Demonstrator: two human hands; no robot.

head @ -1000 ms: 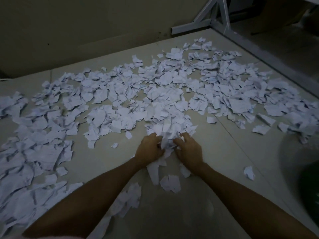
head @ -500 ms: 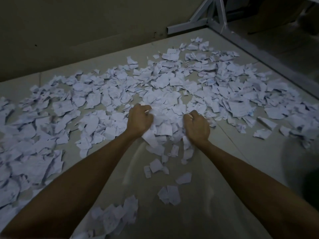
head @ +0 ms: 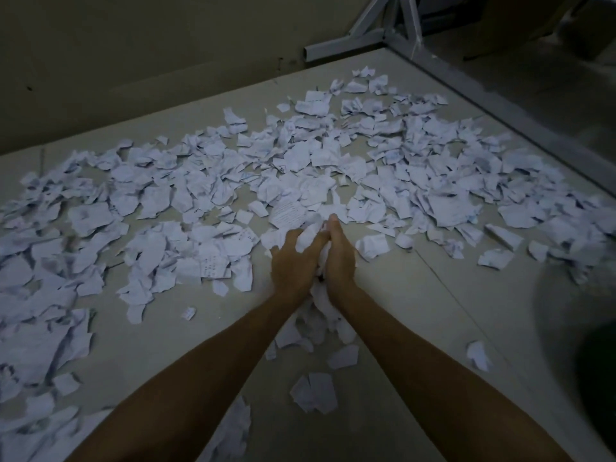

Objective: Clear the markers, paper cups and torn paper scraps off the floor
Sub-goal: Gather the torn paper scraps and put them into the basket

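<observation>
Torn white paper scraps cover most of the grey floor, thickest at the left and across the back. My left hand and my right hand are pressed together at the middle of the floor, holding a wad of paper scraps between them. More scraps hang and lie just below my wrists. I see no markers or cups.
A grey metal frame stands on the floor at the back right, with a rail running along the right side. A wall closes the back. A dark, blurred round object sits at the right edge. Loose scraps lie between my forearms.
My hands were apart half a second ago, each grabbing scraps. They have now come together and squeeze one wad between them.
</observation>
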